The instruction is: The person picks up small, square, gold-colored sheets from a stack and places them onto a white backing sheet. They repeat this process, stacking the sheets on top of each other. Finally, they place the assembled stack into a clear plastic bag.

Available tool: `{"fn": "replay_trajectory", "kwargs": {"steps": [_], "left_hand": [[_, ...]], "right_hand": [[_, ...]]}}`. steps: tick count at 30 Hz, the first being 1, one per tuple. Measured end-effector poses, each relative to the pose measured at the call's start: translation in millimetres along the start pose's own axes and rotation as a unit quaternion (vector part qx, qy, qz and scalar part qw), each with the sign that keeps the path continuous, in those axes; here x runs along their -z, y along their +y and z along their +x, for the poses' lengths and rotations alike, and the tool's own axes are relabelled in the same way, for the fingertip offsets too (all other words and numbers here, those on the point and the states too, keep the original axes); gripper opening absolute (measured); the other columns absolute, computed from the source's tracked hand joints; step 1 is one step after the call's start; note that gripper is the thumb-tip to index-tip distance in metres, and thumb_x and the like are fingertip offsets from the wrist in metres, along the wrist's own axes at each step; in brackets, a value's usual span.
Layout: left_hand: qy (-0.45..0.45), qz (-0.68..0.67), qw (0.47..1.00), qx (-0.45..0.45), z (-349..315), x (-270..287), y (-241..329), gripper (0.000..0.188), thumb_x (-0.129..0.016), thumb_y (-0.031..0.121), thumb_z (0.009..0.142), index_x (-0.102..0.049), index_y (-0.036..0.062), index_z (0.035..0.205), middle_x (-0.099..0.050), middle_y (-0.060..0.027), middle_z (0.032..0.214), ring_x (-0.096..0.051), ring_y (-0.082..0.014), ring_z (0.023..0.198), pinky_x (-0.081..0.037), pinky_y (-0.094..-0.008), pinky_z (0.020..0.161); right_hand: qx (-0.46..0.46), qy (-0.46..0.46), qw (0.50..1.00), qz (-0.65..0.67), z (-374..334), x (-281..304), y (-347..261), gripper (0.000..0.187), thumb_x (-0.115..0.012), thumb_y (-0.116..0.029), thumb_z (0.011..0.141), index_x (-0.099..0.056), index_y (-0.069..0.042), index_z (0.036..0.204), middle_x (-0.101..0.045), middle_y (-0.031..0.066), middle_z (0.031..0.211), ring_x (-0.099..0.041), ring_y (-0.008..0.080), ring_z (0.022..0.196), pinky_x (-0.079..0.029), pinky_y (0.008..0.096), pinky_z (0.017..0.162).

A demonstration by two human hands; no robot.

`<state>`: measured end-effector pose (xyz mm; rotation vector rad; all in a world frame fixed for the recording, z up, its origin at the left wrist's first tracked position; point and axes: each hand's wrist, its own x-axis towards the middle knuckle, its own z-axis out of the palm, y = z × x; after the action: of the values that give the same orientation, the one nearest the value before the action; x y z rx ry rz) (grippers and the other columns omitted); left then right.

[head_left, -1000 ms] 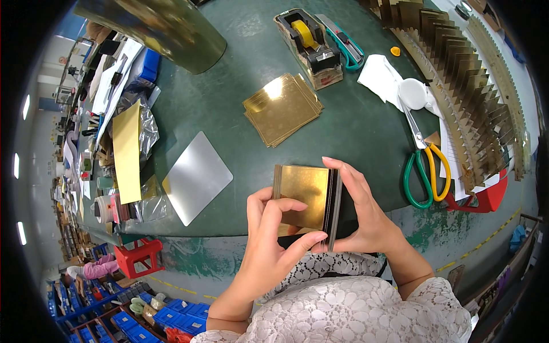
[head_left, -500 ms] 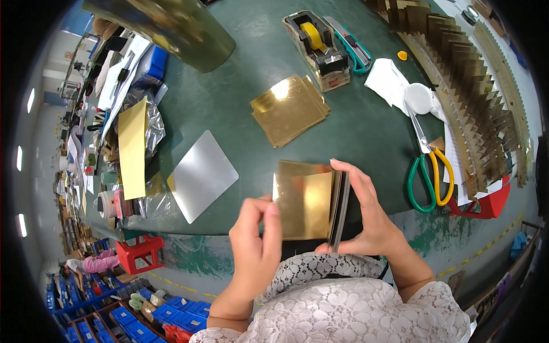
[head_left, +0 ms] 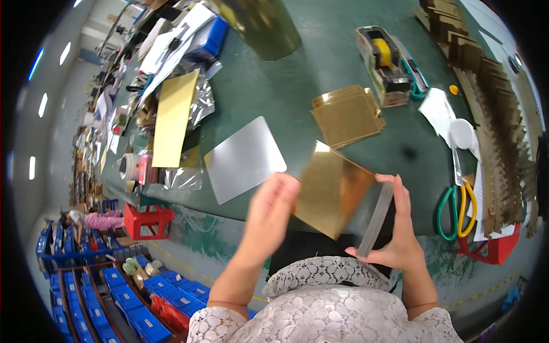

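My left hand [head_left: 271, 208] pinches the left edge of a square, shiny gold sheet [head_left: 326, 191], held tilted above the table's front edge. My right hand [head_left: 397, 234] grips a thin stack of sheets [head_left: 376, 220] by its two ends, seen edge-on. The gold sheet's right corner comes close to my right fingertips; I cannot tell whether they touch. Left of my left hand, a silver-grey sheet with rounded corners [head_left: 246, 163] lies flat on the green table. Farther off is a loose pile of gold sheets [head_left: 346, 117], slightly fanned.
A tape dispenser [head_left: 386, 68] and a teal cutter [head_left: 417, 80] sit at the back right. Scissors [head_left: 454, 211] with green and yellow handles lie right, near long toothed racks [head_left: 492, 143]. A yellow strip [head_left: 174, 120] and clutter are left; a dark cylinder [head_left: 263, 28] stands behind.
My left hand has drawn the gold sheet away from the stack and turned it cornerwise. The stack has tilted in my right hand. The whole view has swung, shifting the table's things rightward.
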<state>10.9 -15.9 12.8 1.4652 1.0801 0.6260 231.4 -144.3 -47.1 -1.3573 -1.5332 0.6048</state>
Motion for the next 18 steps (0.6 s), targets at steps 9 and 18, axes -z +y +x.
{"fn": "replay_trajectory", "kwargs": {"steps": [9, 18], "left_hand": [[0.12, 0.209, 0.969, -0.049, 68.8, 158.0, -44.0, 0.021, -0.06, 0.019, 0.105, -0.067, 0.0008, 0.098, -0.056, 0.0045, 0.073, -0.052, -0.0047, 0.069, -0.042, -0.0227, 0.062], [0.113, 0.484, 0.853, -0.157, 34.3, 128.0, -26.0, 0.021, -0.056, -0.002, 0.096, -0.071, 0.0044, 0.11, -0.056, -0.0154, 0.105, -0.059, -0.0306, 0.095, -0.05, -0.0374, 0.085]], "right_hand": [[0.03, 0.007, 1.0, 0.002, 5.8, -4.5, 0.9, 0.137, -0.1, -0.035, 0.053, -0.021, -0.007, 0.162, -0.039, 0.0232, 0.153, -0.041, 0.0414, 0.137, -0.039, 0.0511, 0.11], [0.004, 0.022, 1.0, -0.002, -0.8, -8.0, 3.7, 0.14, -0.101, -0.038, 0.053, -0.02, -0.007, 0.162, -0.04, 0.0263, 0.151, -0.043, 0.0433, 0.136, -0.038, 0.0534, 0.109]]}}
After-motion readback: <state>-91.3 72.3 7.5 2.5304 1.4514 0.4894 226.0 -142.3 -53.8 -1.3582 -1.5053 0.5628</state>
